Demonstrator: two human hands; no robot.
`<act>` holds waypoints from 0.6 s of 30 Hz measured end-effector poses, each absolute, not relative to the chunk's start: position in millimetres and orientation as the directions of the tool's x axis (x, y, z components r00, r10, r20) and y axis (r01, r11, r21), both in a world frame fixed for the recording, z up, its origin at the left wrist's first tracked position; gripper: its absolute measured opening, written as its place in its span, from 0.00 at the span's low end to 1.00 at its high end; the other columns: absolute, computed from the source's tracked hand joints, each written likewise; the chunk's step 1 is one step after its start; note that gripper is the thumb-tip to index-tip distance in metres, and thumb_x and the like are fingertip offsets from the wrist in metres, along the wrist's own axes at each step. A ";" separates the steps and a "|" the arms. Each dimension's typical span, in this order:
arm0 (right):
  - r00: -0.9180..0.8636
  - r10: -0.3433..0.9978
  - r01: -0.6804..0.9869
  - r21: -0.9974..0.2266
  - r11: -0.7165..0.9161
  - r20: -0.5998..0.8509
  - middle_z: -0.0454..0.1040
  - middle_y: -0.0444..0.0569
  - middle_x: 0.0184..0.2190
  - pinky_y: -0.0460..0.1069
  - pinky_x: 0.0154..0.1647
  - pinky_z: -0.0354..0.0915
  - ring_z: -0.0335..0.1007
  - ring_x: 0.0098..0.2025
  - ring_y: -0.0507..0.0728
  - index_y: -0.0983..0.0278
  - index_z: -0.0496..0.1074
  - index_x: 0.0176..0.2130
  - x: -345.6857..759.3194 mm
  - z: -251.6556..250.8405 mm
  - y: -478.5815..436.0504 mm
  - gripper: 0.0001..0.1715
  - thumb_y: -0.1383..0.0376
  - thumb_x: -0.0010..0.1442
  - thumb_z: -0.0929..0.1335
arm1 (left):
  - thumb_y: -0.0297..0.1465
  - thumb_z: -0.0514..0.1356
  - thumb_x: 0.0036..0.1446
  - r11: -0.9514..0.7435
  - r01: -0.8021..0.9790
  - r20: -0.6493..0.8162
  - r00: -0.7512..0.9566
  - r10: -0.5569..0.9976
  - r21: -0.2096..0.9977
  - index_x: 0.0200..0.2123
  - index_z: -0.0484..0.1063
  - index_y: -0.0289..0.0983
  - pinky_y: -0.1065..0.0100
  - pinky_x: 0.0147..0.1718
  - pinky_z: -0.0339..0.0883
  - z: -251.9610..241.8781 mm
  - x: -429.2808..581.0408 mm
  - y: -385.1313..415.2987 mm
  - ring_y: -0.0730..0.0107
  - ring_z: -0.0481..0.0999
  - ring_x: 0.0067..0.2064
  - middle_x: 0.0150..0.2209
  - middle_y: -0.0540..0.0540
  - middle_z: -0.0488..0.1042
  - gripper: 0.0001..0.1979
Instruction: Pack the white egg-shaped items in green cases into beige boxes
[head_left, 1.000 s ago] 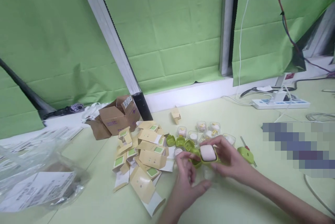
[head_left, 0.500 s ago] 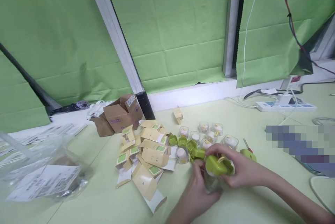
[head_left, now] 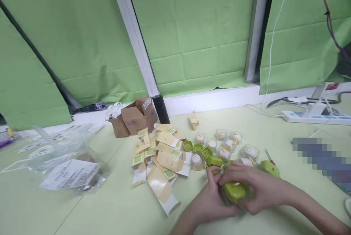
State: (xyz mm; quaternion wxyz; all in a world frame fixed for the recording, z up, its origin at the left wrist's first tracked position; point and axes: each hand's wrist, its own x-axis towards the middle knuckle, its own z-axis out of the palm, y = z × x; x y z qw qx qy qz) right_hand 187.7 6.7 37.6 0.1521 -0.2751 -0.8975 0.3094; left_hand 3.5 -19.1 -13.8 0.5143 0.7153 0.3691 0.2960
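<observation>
Both my hands close around one small green lidded case [head_left: 234,192] low on the pale green table [head_left: 115,209]. My left hand [head_left: 212,202] cups it from the left and below, fingers curled. My right hand [head_left: 259,187] wraps over its top and right side. Just beyond my hands stand several small clear containers [head_left: 227,145] holding white pieces, with loose green lids [head_left: 201,150] beside them. Another green case [head_left: 270,168] lies to the right of my right hand.
A heap of small tan cardboard boxes [head_left: 161,158] lies left of centre, with a brown carton [head_left: 135,119] behind it. A clear plastic bag with papers [head_left: 68,167] sits at the left. A white power strip [head_left: 315,118] and cables lie at the far right.
The green case's white inside showed one second ago; now it is turned green side out and held lower, closer to me, with both hands wrapped tighter. The camera view has shifted left.
</observation>
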 end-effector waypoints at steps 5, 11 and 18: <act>-0.816 0.578 0.445 -0.628 0.638 0.009 0.69 0.45 0.49 0.52 0.50 0.59 0.63 0.52 0.60 0.52 0.68 0.50 188.3 42.5 2.7 0.31 0.70 0.46 0.69 | 0.28 0.64 0.39 -0.178 0.308 -0.023 0.553 0.833 0.935 0.54 0.44 0.37 0.59 0.55 0.56 10.8 -7.2 -27.1 0.57 0.61 0.57 0.56 0.36 0.59 0.41; -0.775 0.631 0.519 -0.606 0.603 -0.036 0.68 0.47 0.50 0.52 0.47 0.61 0.65 0.50 0.63 0.50 0.68 0.51 187.4 39.3 0.6 0.28 0.64 0.50 0.70 | 0.37 0.51 0.54 -0.057 0.685 0.132 -0.057 0.990 0.727 0.44 0.62 0.38 0.53 0.52 0.57 44.0 -74.4 -52.0 0.55 0.66 0.51 0.47 0.38 0.67 0.15; -0.785 0.619 0.489 -0.585 0.647 0.029 0.73 0.48 0.45 0.55 0.43 0.61 0.67 0.46 0.64 0.50 0.67 0.52 185.0 36.6 -1.4 0.25 0.58 0.54 0.69 | 0.49 0.56 0.47 0.473 0.552 -0.059 -0.607 0.793 0.686 0.56 0.44 0.26 0.49 0.49 0.57 21.2 -112.8 -35.2 0.40 0.63 0.55 0.54 0.20 0.56 0.43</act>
